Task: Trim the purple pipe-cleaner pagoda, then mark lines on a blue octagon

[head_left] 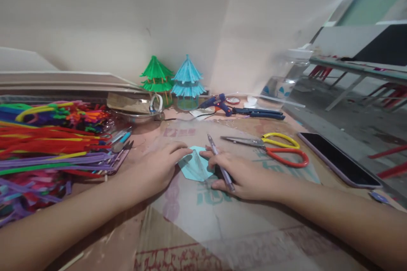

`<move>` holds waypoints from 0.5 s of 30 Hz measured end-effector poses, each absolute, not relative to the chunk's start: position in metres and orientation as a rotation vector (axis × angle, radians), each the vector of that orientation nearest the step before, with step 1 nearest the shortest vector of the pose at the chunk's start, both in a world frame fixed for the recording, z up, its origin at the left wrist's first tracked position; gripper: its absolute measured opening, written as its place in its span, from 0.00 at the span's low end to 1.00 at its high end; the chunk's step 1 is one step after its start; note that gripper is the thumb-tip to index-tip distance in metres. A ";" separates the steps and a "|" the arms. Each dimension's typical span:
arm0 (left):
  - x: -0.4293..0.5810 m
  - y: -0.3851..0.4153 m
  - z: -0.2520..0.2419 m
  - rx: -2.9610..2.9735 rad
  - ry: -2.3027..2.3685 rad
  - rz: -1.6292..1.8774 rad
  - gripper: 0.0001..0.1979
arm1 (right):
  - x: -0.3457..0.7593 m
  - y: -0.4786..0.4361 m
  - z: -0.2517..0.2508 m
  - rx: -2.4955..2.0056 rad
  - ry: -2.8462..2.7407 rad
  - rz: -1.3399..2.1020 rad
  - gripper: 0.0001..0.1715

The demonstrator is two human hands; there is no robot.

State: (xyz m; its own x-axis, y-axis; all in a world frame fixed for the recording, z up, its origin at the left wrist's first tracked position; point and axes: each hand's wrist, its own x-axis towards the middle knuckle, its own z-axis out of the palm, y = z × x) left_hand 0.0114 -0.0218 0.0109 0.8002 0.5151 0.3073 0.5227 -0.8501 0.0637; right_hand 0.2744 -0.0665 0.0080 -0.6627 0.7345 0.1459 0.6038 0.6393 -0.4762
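On a cardboard-covered table [152,237], pale boards standing along the far edge; to the right, an open room with a long bench.

Counted: two paper pagodas, green [156,78] and blue [187,80]; one glue gun [219,103]; one pair of scissors [276,149]; one phone [338,160]; one heap of pipe cleaners [47,139] at left.

Near centre, one light blue paper piece [195,168], pressed flat under the left hand [155,167], fingers spread, grasping nothing. In the right hand [244,175], clenched around it, one pen [219,163]: long axis near-right to far-left, free end pointing far.
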 end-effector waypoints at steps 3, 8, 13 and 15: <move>0.011 -0.028 0.011 -2.970 -0.928 -0.533 0.19 | 0.276 -0.068 0.003 -1.059 -2.508 0.595 0.14; 0.014 -0.028 0.009 -2.916 -1.116 -0.467 0.22 | 0.280 -0.068 -0.003 -1.006 -2.484 0.580 0.15; 0.018 -0.033 0.008 -3.054 -1.057 -0.531 0.16 | 0.283 -0.072 -0.001 -0.931 -2.493 0.487 0.14; 0.018 -0.040 0.009 -3.098 -1.001 -0.563 0.14 | 0.284 -0.076 0.001 -0.883 -2.515 0.443 0.15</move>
